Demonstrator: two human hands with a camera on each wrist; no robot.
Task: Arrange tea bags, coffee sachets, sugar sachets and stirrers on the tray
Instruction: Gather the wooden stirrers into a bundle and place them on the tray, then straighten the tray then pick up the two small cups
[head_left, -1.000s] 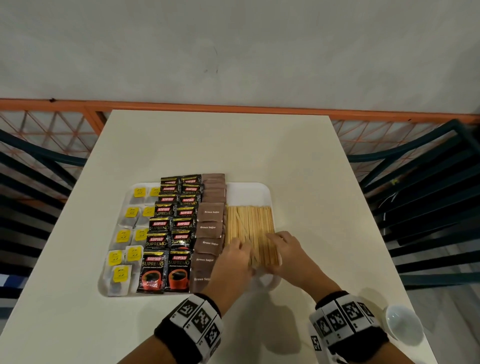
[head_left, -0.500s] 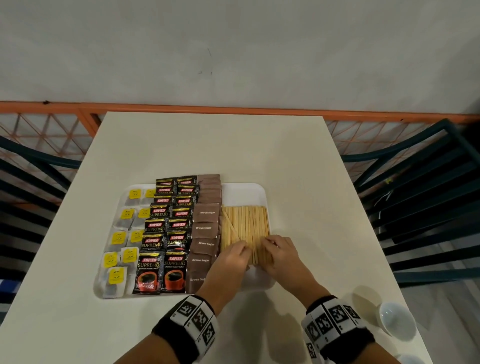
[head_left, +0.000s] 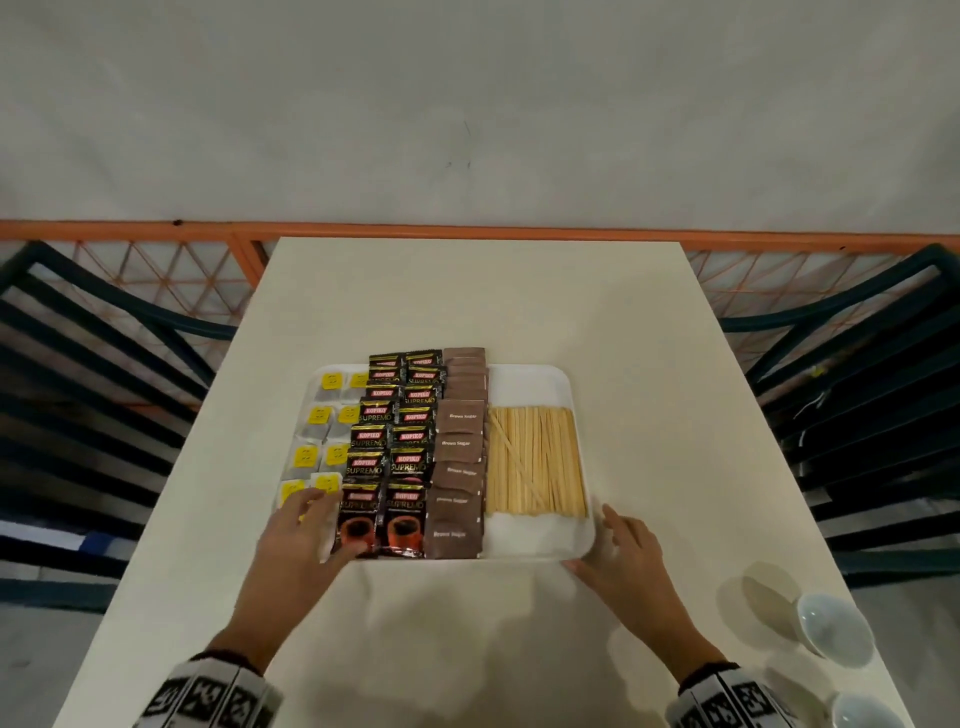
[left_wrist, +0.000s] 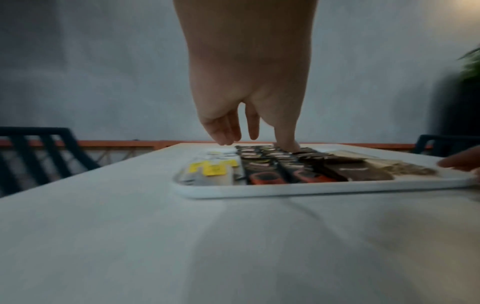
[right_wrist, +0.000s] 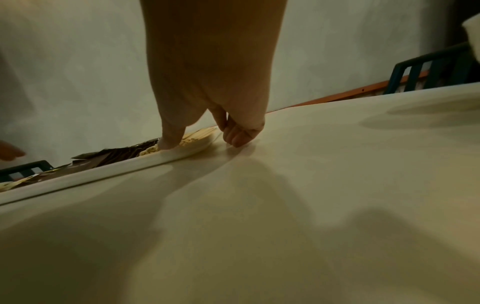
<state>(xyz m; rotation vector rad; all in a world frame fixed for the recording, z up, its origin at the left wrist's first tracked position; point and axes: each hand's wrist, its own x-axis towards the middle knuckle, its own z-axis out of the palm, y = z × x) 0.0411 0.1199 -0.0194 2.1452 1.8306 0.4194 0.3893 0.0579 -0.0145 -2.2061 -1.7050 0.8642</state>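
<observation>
The white tray (head_left: 527, 384) is my landmark; it lies flat on the pale desk (head_left: 467, 301). Across it, from its left edge to its right, run four bands: tea bags (head_left: 324, 423) with yellow tags, black coffee sachets (head_left: 397, 447), brown sugar sachets (head_left: 460, 452), and wooden stirrers (head_left: 535, 460) laid side by side, one or two crossing at a slant.

My left hand (head_left: 298, 545) hangs over the tray's near-left corner, fingers spread and loosely straight; the fingertips cover the nearest tea bags and the thumb lies on the nearest coffee sachet. It grips nothing. From the left wrist view the fingers (left_wrist: 226, 129) point down above the sachets.

My right hand (head_left: 626, 551) sits at the tray's near-right corner, fingers relaxed on the desk just beside the rim. From the right wrist view the thumb (right_wrist: 171, 135) touches the rim near the stirrer ends. It holds nothing.

Two white bowls (head_left: 834, 629) stand on the desk, well to the tray's right and nearer me.
</observation>
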